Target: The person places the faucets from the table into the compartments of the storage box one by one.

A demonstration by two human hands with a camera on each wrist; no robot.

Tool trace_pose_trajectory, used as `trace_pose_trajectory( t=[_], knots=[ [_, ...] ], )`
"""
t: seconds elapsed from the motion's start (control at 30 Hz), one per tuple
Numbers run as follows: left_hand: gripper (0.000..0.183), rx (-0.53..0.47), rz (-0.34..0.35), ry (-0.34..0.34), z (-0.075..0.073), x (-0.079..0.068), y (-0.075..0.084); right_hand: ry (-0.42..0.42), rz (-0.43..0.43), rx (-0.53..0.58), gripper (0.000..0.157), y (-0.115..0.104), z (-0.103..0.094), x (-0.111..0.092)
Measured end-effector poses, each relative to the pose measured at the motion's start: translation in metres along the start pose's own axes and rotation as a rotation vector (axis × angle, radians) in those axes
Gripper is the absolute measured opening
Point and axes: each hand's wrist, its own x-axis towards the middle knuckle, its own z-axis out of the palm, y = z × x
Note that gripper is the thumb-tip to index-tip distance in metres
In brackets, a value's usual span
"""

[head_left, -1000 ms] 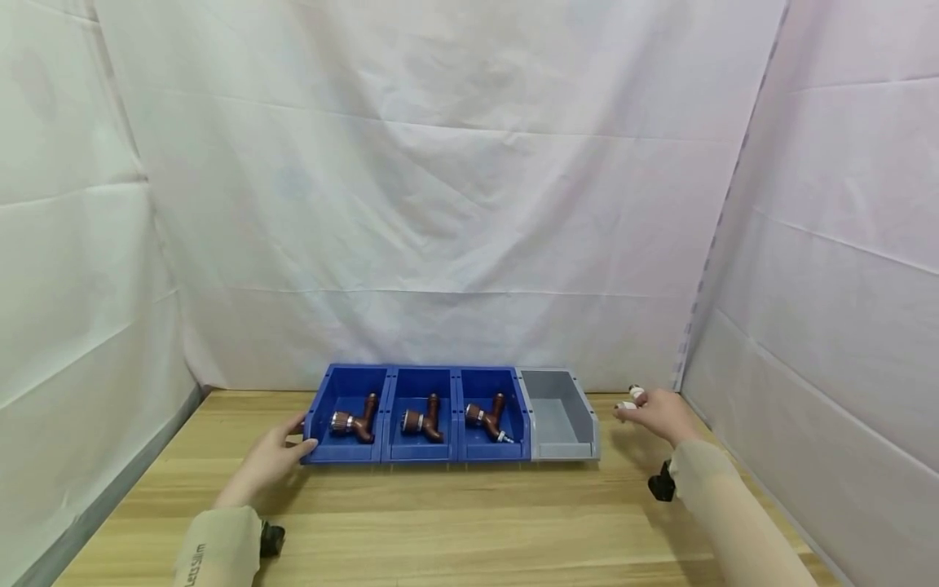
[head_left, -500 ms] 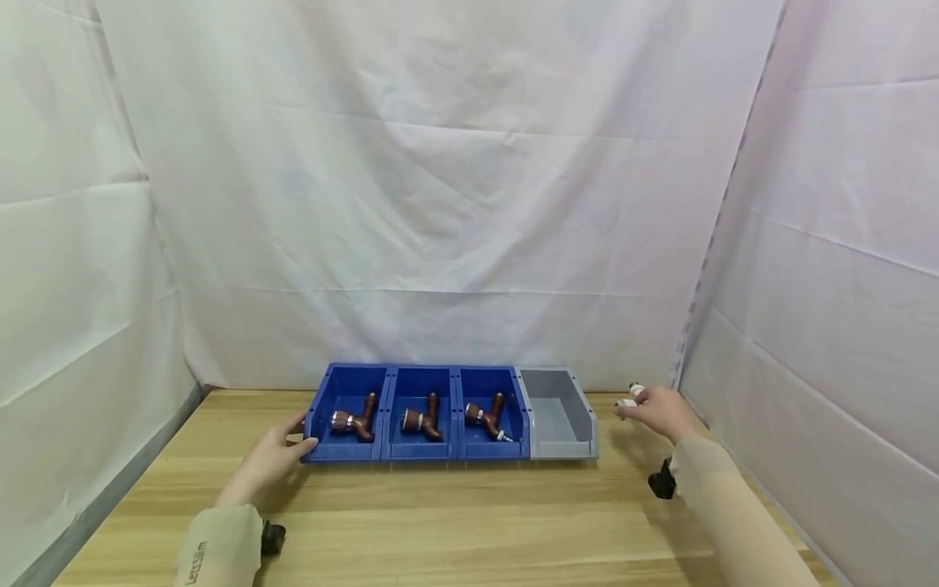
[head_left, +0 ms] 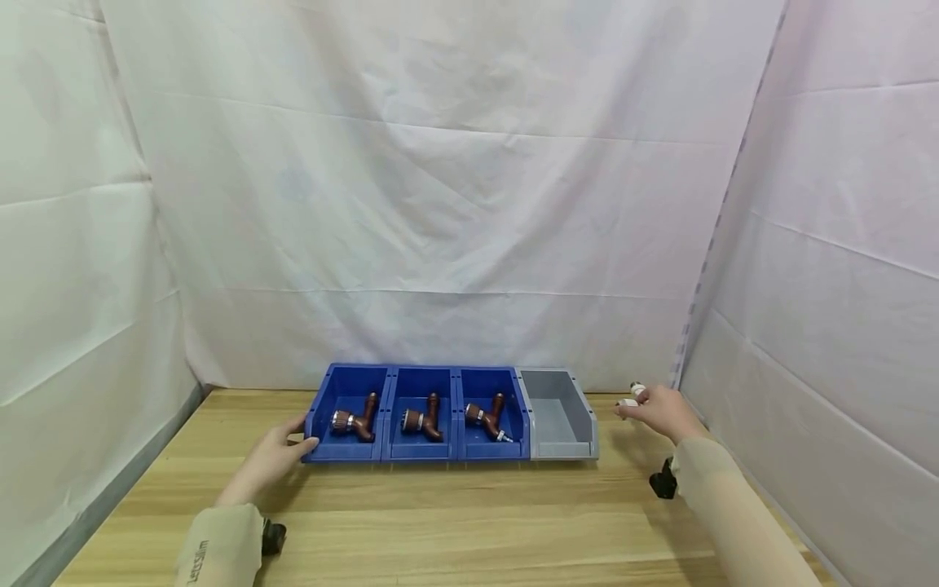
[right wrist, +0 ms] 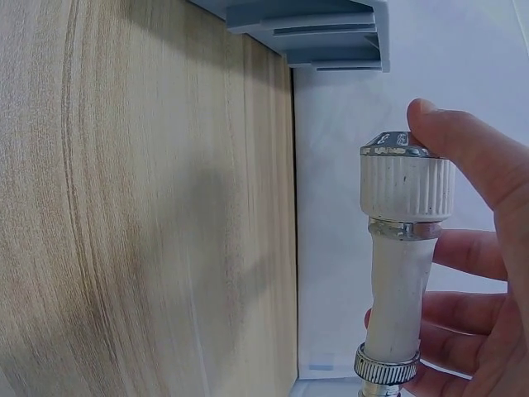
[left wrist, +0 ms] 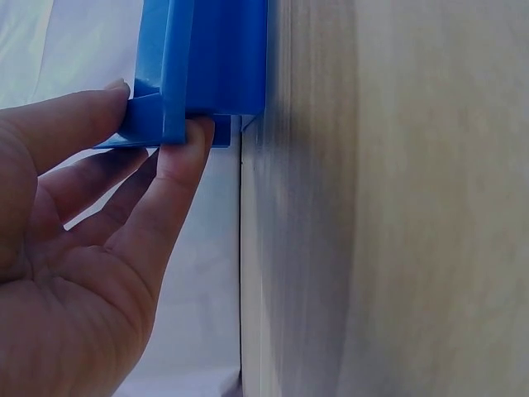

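Note:
My left hand (head_left: 267,458) pinches the side wall of the leftmost blue bin (head_left: 345,452); in the left wrist view, thumb and fingers lie on either side of its edge. At the right, my right hand (head_left: 666,412) holds a white valve-like fitting (right wrist: 401,289) above the table. It has a ribbed knob with a silvery end cap and a metal ring at the other end. One finger lies at the knob's top, and the others are behind the body. Each blue bin contains a brown branched fitting (head_left: 363,427) with a ribbed knob, the third showing a silvery tip.
A second blue bin (head_left: 420,452), a third blue bin (head_left: 493,452) and a grey bin (head_left: 561,450) continue the row to the right. They stand on a wooden table (head_left: 455,522). White cloth (head_left: 455,204) hangs behind and on both sides.

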Motion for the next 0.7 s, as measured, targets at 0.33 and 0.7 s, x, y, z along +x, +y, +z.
trace_pose_trajectory(
  t=[0.33,0.7],
  knots=[
    [0.061,-0.001,-0.012,-0.008,-0.0003,0.0008,-0.0024,0.022,-0.018,-0.019,0.064,-0.0015,0.0002,-0.0009],
    [0.058,-0.01,0.0,0.001,-0.0006,0.0005,-0.0016,0.023,-0.026,-0.02,0.06,-0.0024,-0.0047,-0.0016]
  ],
)
